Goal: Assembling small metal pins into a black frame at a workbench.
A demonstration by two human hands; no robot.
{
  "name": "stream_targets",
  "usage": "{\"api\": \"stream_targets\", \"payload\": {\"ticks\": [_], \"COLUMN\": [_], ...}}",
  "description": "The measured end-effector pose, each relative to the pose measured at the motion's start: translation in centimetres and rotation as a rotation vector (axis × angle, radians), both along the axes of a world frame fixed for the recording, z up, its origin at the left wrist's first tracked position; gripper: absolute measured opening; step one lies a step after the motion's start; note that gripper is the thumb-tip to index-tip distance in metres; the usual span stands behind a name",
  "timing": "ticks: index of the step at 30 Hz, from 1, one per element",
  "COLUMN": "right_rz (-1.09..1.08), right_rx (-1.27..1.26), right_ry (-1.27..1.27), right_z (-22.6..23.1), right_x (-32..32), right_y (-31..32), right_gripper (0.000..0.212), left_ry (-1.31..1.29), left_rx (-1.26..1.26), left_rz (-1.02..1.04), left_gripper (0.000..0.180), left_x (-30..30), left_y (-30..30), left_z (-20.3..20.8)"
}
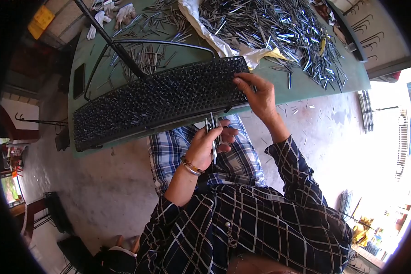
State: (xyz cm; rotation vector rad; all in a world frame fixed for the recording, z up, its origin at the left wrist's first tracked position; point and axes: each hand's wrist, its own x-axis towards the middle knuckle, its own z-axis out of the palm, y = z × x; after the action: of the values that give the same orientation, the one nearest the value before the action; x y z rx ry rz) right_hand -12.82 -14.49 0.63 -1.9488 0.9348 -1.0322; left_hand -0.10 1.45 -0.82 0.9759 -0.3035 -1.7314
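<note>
A long black rack [162,98] with a perforated top lies across the table's near edge, many of its holes filled with thin dark rods. Several slim metal rods [212,119] stand upright in my left hand [204,145], closed round them just below the rack's near edge. My right hand [261,97] reaches over the rack's right end. Its thumb and forefinger are pinched together at the holes there; whatever is between the fingertips is too small to make out. The holes around them look mostly unfilled.
A big heap of loose metal rods [278,27] covers the far right of the green table [315,89], partly on a white sack [194,18]. Work gloves [124,15] and a dark phone [79,81] lie at the left. Rods are scattered on the floor at right.
</note>
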Motion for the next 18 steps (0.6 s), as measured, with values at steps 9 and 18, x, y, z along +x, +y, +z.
{"api": "stream_targets", "payload": {"ticks": [9, 18], "right_rz": [0.055, 0.160], "right_rx": [-0.176, -0.376], "right_ry": [0.033, 0.172], "right_z": [-0.6, -0.5], "right_x": [0.3, -0.4], "right_y": [0.7, 0.4], "right_gripper": [0.018, 0.024], "left_ry": [0.008, -0.002], "left_rx": [0.009, -0.020], "left_rz": [-0.024, -0.053], "left_gripper": [0.029, 0.031], "left_x": [0.1, -0.2], "left_y": [0.1, 0.1], "left_z": [0.3, 0.2]}}
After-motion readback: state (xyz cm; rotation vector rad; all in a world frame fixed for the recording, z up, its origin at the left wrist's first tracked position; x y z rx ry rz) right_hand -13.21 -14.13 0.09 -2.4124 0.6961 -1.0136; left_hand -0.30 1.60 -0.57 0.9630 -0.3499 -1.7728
